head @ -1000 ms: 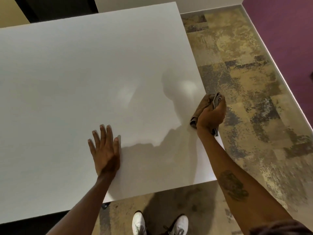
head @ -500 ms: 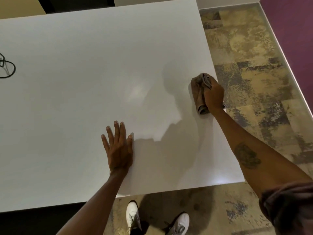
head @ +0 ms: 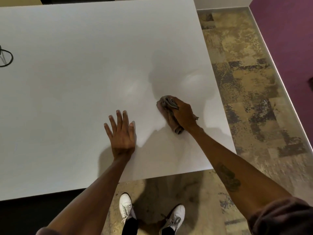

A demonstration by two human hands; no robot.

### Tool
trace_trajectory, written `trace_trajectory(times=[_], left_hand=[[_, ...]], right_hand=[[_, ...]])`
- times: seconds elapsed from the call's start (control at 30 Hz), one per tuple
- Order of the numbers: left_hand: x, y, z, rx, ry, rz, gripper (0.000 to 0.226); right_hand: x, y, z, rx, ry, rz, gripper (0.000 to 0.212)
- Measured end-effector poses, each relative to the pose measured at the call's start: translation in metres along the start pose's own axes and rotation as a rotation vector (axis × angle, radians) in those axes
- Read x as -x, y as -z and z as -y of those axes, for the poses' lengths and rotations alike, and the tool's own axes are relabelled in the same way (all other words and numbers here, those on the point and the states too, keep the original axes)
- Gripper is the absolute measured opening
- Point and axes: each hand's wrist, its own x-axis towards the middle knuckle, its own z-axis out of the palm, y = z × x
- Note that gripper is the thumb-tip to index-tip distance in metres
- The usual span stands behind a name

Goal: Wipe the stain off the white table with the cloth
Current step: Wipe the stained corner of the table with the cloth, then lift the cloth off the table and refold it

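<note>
The white table [head: 76, 92] fills most of the view. My right hand [head: 183, 114] presses a crumpled brown-grey cloth [head: 165, 106] flat on the tabletop, a little in from the right edge. The cloth sticks out to the left of my fingers and below my wrist. My left hand [head: 121, 134] lies flat on the table with fingers spread, holding nothing, a short way left of the cloth. No stain shows on the bright surface near the cloth.
A black cable loop [head: 6, 58] lies at the table's far left edge. Patterned tan floor [head: 245, 85] runs along the right side, bordered by a purple wall [head: 288, 39]. My white shoes [head: 126, 206] stand just below the table's near edge.
My right hand has slid the cloth from the table's right edge inward and toward me, closer to my left hand. The left hand has stayed flat in place.
</note>
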Motion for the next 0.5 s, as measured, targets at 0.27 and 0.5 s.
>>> trace_trajectory(times=[0.27,0.5], left_hand=[[-0.009,0.009,0.013,0.223,0.043,0.235,0.059],[-0.007,0.082,0.021,0.594,0.161,0.504,0.058]], right_hand=[[0.092,-0.042,0.019,-0.032,-0.005,0.089,0.050],[0.137,-0.044,0.044,-0.037,-0.040,0.147,0.046]])
